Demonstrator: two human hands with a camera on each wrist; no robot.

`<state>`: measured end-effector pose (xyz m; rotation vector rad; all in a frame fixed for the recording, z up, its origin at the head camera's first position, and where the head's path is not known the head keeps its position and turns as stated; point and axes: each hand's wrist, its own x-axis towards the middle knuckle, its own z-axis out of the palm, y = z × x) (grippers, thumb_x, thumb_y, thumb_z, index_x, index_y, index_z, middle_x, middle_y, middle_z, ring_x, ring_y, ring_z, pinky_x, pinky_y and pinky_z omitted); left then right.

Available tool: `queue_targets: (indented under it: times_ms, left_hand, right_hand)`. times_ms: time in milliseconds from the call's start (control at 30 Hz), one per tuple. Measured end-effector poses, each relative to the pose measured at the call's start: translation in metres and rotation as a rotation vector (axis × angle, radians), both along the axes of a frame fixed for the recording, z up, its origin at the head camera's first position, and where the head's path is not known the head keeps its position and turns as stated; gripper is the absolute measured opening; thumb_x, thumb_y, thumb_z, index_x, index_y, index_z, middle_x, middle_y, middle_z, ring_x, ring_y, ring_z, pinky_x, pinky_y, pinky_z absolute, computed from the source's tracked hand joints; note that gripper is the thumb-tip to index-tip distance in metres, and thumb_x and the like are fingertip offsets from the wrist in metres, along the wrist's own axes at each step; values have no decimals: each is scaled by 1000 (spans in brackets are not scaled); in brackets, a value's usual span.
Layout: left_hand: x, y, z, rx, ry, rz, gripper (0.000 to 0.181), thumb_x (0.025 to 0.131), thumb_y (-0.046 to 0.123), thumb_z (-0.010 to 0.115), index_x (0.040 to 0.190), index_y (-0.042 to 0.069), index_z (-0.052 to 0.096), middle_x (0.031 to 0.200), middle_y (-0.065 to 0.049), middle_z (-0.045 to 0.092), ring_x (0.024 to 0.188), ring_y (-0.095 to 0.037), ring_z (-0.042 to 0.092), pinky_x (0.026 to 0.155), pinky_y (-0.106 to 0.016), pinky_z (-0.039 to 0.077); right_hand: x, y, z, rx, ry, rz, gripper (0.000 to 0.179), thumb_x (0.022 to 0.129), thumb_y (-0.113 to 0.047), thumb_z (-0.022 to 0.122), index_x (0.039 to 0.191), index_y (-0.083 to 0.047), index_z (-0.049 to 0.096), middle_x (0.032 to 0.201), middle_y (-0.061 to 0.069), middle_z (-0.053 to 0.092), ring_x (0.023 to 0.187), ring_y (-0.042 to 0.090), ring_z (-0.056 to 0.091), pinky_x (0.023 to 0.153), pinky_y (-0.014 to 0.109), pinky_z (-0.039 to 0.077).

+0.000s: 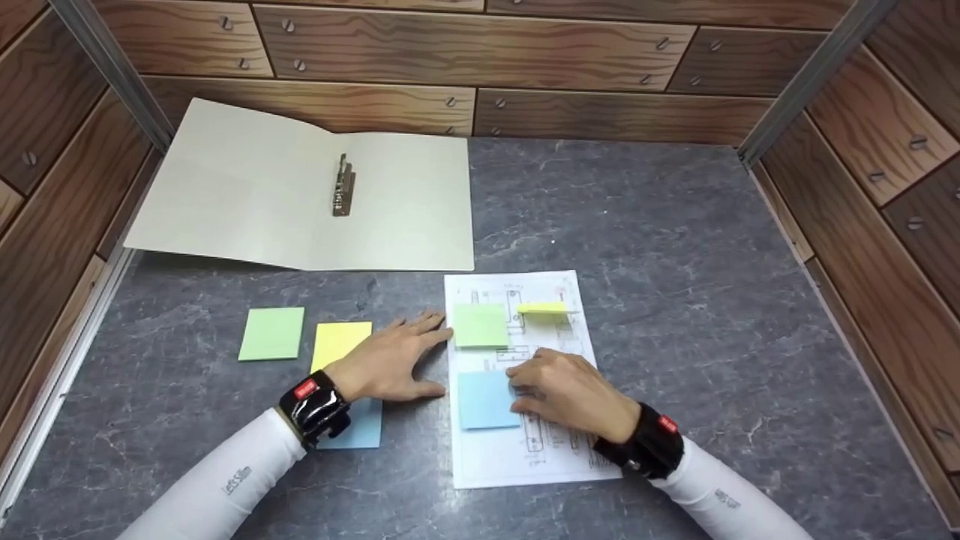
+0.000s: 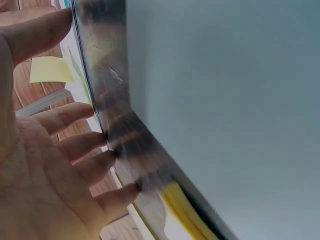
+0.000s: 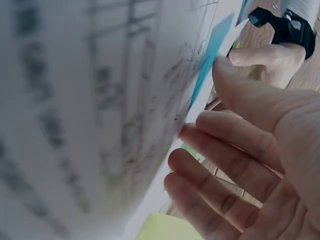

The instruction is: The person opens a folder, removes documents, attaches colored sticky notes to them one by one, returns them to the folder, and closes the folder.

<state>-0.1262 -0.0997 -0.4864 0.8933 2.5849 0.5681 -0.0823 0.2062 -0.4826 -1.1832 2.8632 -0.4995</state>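
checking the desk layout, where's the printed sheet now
In the head view, the printed sheet lies low, right of centre, under the right hand, with the left hand at its left edge.

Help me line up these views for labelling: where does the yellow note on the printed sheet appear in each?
Head: yellow note just right of centre, near the far edge of the sheet.
Left wrist: yellow note at upper left.
Right wrist: yellow note at bottom centre.
Shared landmark: the sheet, only a narrow strip in left wrist.
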Motion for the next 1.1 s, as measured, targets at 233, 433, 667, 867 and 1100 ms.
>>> queue_targets:
  times_ms: [233, 433, 667, 867, 1100]
  left_hand:
    - [7, -24, 3, 70, 71, 75, 77, 96, 43, 76, 158, 6, 47, 171, -19, 34, 159, -38, 35, 130, -59, 32]
    - [12, -53, 7, 74, 124, 150, 76, 96, 40, 75, 155, 0, 48, 167, -25, 39, 156, -43, 39, 126, -62, 36]
    - [18, -89, 6, 54, 144, 242, 76, 94, 35, 79, 153, -3, 49, 162, -28, 45, 152, -49, 42, 123, -65, 38]
    - [21, -106, 4, 68, 151, 284, 73, 91, 26, 83, 151, -4, 52, 156, -31, 51, 145, -50, 50, 121, -64, 42]
    - [16, -107, 3, 58, 188, 292, 75, 83, 21, 90, 143, -10, 57, 138, -27, 63, 124, -43, 63, 108, -57, 54]
  right_hand:
    - [1, 10, 3, -25, 32, 41, 46, 88, -34, 84, 126, -10, 76, 140, 9, 72, 120, 26, 73, 98, 42, 63]
    - [1, 19, 9, -34, 31, -2, 51, 90, -32, 83, 133, -8, 72, 142, 13, 70, 124, 31, 71, 101, 46, 62]
    - [-1, 32, 11, -48, 69, -63, 46, 89, -29, 84, 129, -7, 74, 137, 16, 72, 121, 34, 73, 98, 46, 63]
    - [1, 43, 15, -42, 110, -97, 43, 93, -30, 81, 128, -6, 75, 136, 17, 73, 119, 35, 74, 94, 48, 65]
    - [2, 51, 15, -48, 133, -132, 43, 93, -32, 81, 127, -8, 75, 136, 15, 73, 118, 34, 75, 95, 48, 65]
